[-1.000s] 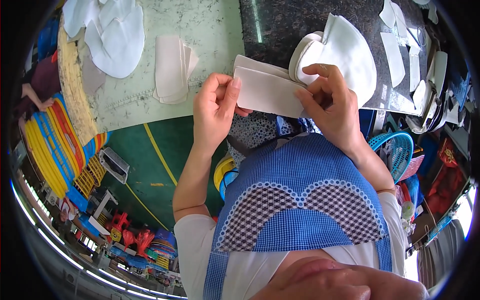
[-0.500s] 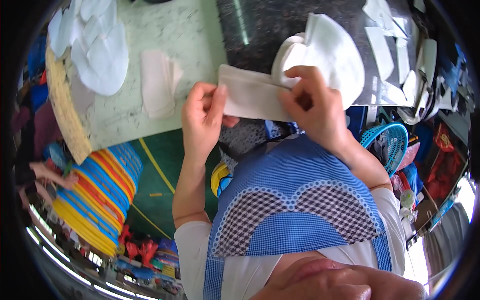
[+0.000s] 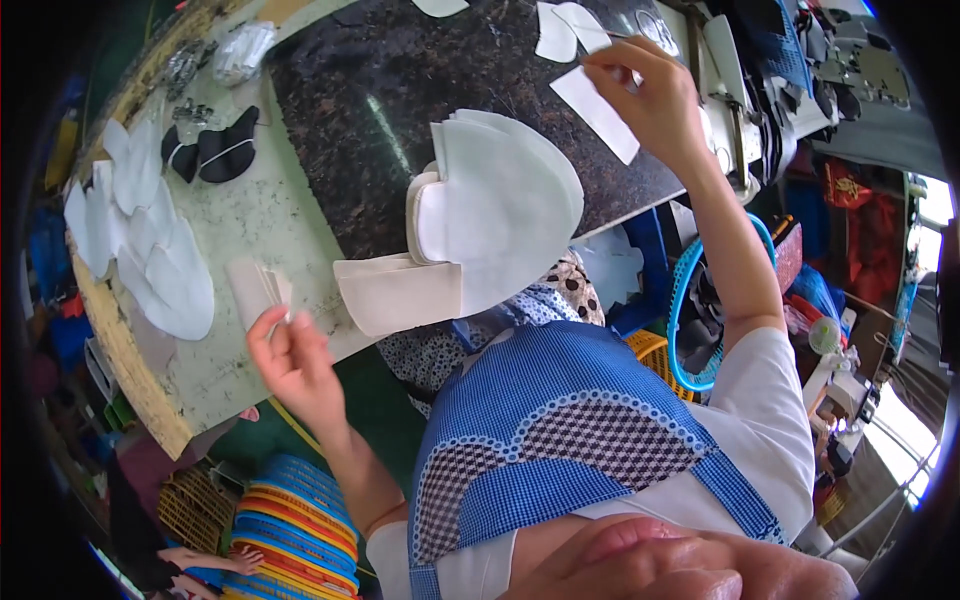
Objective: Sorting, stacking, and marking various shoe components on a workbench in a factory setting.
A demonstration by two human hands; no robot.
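Note:
My left hand [image 3: 295, 365] is at the table's near edge on the left, fingers loosely parted and a little blurred. Its fingertips are beside a small fanned stack of cream fabric strips [image 3: 250, 290]; whether they touch it I cannot tell. Over the far right of the dark stone slab, my right hand [image 3: 650, 100] has its thumb and fingers brought together. A thin dark line shows at the fingertips, too fine to name. Between the hands lies a stack of large white rounded pieces [image 3: 510, 200], with smaller rounded pieces [image 3: 430, 220] and cream rectangular pieces [image 3: 395, 295] against it.
White cut pieces [image 3: 600, 115] lie on the dark slab [image 3: 330, 120] under my right hand. Pale oval pieces [image 3: 180, 290] and black shaped pieces [image 3: 228, 148] are on the left. A blue basket [image 3: 682, 310] stands right. Another person's hand [image 3: 243, 560] touches stacked colourful baskets [image 3: 295, 520].
Both hands have let go of the cream rectangular piece, which now lies by the white stack. My left hand moved left toward the strips, my right hand far right. The view has shifted.

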